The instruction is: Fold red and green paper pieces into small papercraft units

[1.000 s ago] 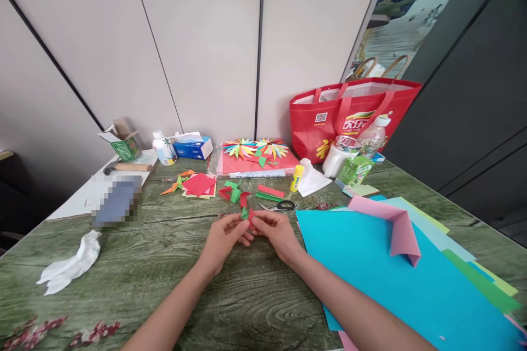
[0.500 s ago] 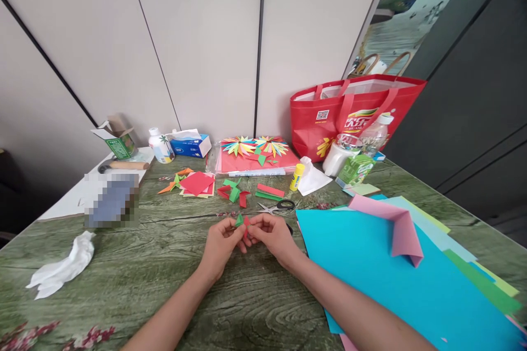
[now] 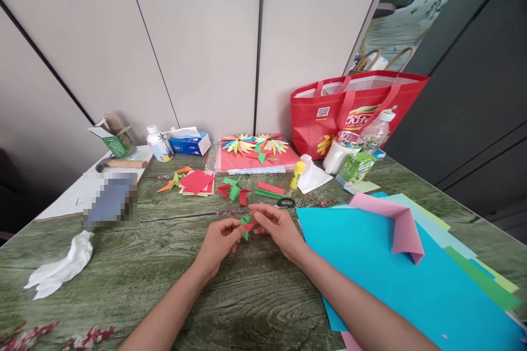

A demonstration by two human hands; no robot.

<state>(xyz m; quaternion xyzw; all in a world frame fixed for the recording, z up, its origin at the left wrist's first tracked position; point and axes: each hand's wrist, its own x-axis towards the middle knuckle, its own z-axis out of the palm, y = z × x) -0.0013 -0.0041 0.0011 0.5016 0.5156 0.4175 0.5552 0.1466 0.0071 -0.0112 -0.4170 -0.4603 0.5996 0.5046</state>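
Note:
My left hand (image 3: 217, 243) and my right hand (image 3: 279, 227) meet above the middle of the green wood-grain table (image 3: 173, 290). Together they pinch a small folded piece of red and green paper (image 3: 246, 224). The fingers of both hands are closed on it. Just beyond them lie more folded red and green paper pieces (image 3: 233, 191) and a pair of scissors (image 3: 284, 203), partly hidden by my right hand.
Large coloured paper sheets (image 3: 395, 279) with a folded pink one (image 3: 395, 225) cover the right side. A glue stick (image 3: 297, 175), paper stars (image 3: 255, 145), a red tote bag (image 3: 354, 109), bottles, a tissue box (image 3: 189, 142) and a crumpled tissue (image 3: 61, 269) surround the work spot.
Both hands have turned the small paper piece between their fingers, so more green shows now. My right hand's fingers have lifted a little farther from me.

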